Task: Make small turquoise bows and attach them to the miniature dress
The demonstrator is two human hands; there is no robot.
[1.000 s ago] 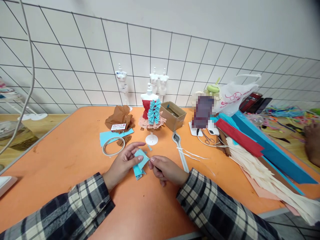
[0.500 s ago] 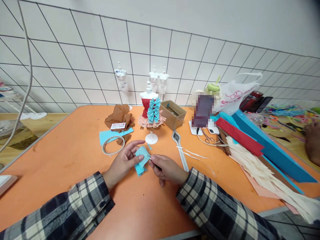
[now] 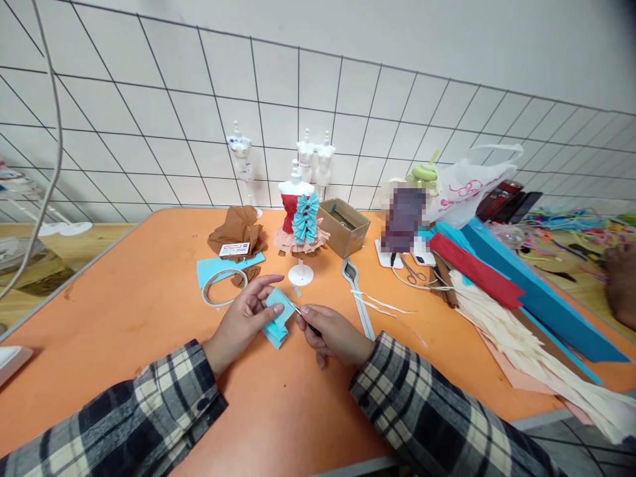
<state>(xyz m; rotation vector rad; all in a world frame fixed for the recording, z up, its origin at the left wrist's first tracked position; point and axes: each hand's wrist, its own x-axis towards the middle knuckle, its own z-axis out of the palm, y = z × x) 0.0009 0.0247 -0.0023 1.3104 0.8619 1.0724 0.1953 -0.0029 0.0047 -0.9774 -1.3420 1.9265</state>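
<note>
My left hand point(image 3: 243, 319) is closed on a folded piece of light blue crepe paper point(image 3: 277, 319), held just above the orange table point(image 3: 124, 318). My right hand point(image 3: 330, 333) is closed on a thin metal tool point(image 3: 299, 313) whose tip touches the paper's right edge. Behind the hands stands a small white mannequin point(image 3: 299, 222) dressed in a red bodice, blue ruffles and a peach skirt.
A tape ring point(image 3: 222, 287), brown crepe paper point(image 3: 238, 232), a cardboard box point(image 3: 344, 228), a white ruler-like tool point(image 3: 358, 297) and scissors point(image 3: 411, 271) lie on the table. Red, blue and cream paper sheets point(image 3: 497, 291) pile at the right. Another person's hand point(image 3: 621, 281) shows at the far right.
My left hand has turned the blue paper and raised it slightly. My right hand's tool tip has moved up against the paper's edge.
</note>
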